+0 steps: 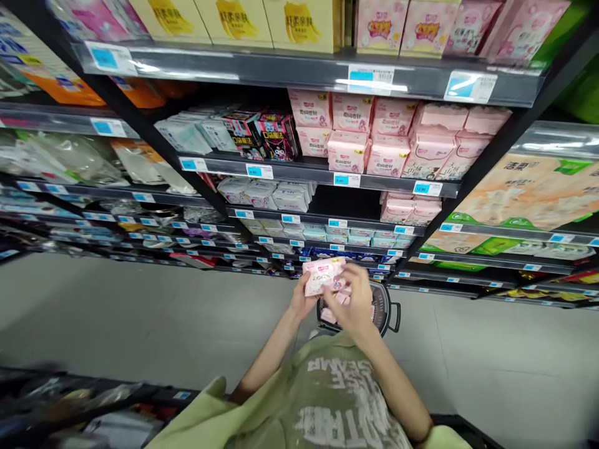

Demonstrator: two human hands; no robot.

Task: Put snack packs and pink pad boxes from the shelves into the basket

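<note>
A small pink-and-white packet (318,276) with printed lettering is held up in front of my body. My left hand (302,302) grips its left side from below, fingers partly hidden behind it. Against its right side, the bent fingers of my right hand (358,299) close on the edge. Directly under both hands stands a dark shopping basket (387,305) on the floor, with several pink packs (329,316) inside. My forearms and hands cover part of the basket.
Ahead rises a shelf unit with similar pink packs (349,151), black printed boxes (277,136), white packs (290,196) and yellow boxes (302,25). Large orange-and-green packages (528,187) fill the right bay. Grey floor (187,318) extends to both sides; another shelf (121,418) stands at lower left.
</note>
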